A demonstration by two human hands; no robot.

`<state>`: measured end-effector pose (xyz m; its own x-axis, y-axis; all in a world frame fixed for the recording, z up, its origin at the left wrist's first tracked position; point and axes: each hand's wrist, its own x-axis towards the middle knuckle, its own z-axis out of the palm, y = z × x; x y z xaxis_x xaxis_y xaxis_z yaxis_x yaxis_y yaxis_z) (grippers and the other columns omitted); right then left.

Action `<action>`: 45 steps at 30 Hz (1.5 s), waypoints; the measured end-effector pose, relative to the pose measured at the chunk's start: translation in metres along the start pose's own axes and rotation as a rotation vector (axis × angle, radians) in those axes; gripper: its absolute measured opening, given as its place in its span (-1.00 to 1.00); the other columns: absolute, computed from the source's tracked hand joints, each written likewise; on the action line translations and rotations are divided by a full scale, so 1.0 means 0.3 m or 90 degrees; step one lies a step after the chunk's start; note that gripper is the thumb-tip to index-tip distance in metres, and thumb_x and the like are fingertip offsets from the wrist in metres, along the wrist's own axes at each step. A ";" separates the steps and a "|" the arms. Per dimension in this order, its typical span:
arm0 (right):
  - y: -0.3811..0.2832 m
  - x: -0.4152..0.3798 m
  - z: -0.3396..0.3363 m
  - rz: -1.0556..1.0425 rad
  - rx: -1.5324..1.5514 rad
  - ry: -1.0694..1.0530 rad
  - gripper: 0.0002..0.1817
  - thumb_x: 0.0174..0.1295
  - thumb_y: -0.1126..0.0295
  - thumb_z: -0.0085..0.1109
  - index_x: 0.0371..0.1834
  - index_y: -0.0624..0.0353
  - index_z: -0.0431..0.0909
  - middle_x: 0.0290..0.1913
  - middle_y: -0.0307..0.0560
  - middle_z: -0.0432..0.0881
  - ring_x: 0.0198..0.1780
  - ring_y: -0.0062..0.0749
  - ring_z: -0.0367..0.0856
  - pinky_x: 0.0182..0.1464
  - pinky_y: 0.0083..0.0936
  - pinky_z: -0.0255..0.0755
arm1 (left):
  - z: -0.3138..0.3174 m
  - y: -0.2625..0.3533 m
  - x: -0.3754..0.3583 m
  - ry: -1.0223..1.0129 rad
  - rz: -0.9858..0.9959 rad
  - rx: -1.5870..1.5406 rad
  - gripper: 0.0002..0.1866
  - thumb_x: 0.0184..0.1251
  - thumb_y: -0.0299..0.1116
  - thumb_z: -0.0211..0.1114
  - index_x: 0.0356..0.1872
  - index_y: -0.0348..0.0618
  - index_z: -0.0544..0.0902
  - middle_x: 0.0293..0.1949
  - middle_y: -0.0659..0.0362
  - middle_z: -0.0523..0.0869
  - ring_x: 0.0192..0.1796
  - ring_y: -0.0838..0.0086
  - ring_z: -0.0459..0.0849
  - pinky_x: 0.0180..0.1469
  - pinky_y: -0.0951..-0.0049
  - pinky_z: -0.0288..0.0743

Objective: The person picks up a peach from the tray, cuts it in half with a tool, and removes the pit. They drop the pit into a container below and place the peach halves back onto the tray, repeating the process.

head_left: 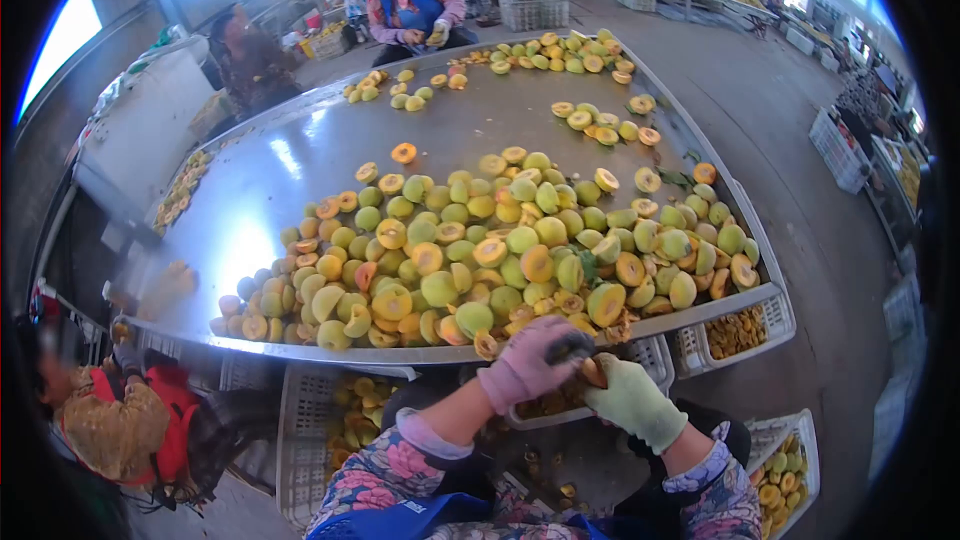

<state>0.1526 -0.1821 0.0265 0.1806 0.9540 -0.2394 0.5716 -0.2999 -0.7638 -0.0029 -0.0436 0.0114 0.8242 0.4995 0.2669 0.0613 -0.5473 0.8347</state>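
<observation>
My left hand (535, 358), in a pink glove with dark fingertips, is closed at the table's near edge, close to my other hand; what its fingers hold, if anything, is hidden. My right hand (632, 400), in a pale green glove, has its fingers wrapped round a small orange-brown fruit piece (594, 372). Just beyond both hands, a big pile of halved yellow-green fruit (440, 287) lies on the metal table (465, 128). Below the hands stands a crate (655, 358) with fruit pieces in it, partly hidden by my gloves.
Crates of fruit stand at the left (300, 440), under the right corner (780, 315) and at the lower right (812, 460). A person (415, 0) sits across the table, others at the left. More fruit lies along the table's far edge. The table has a raised rim.
</observation>
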 end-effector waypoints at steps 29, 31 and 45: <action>0.000 0.038 0.041 0.420 0.911 -0.245 -0.68 0.43 0.07 0.21 -0.04 0.07 0.51 -0.35 -0.27 0.56 -0.56 -0.73 0.32 -0.58 -0.72 0.24 | -0.072 -0.052 0.030 0.201 -0.297 -0.361 -0.58 0.55 -0.13 0.17 0.05 -0.35 0.67 -0.07 0.10 0.78 -0.07 0.49 0.72 0.07 0.49 0.58; -0.030 0.012 0.033 0.307 0.807 -0.268 -0.70 0.42 0.10 0.23 -0.05 0.08 0.51 -0.35 -0.27 0.55 -0.56 -0.73 0.31 -0.57 -0.72 0.25 | -0.086 -0.047 0.019 0.176 -0.327 -0.674 -0.43 0.63 0.05 -0.04 0.12 -0.33 0.63 -0.06 0.03 0.76 -0.10 0.34 0.77 -0.04 0.37 0.71; 0.023 0.015 0.041 0.296 0.750 -0.150 -0.66 0.36 0.08 0.32 0.01 0.03 0.55 -0.25 -0.25 0.61 -0.38 -0.57 0.57 -0.41 -0.53 0.50 | -0.425 0.030 -0.361 0.454 -0.242 -0.284 -0.49 0.66 -0.05 -0.06 0.08 -0.33 0.65 -0.17 0.06 0.75 -0.22 0.44 0.72 -0.12 0.49 0.62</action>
<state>0.1474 -0.1800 0.0129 -0.0427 0.7743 -0.6313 -0.5761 -0.5353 -0.6177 -0.1632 -0.0170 0.0513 0.2413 0.9693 0.0473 -0.0879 -0.0267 0.9958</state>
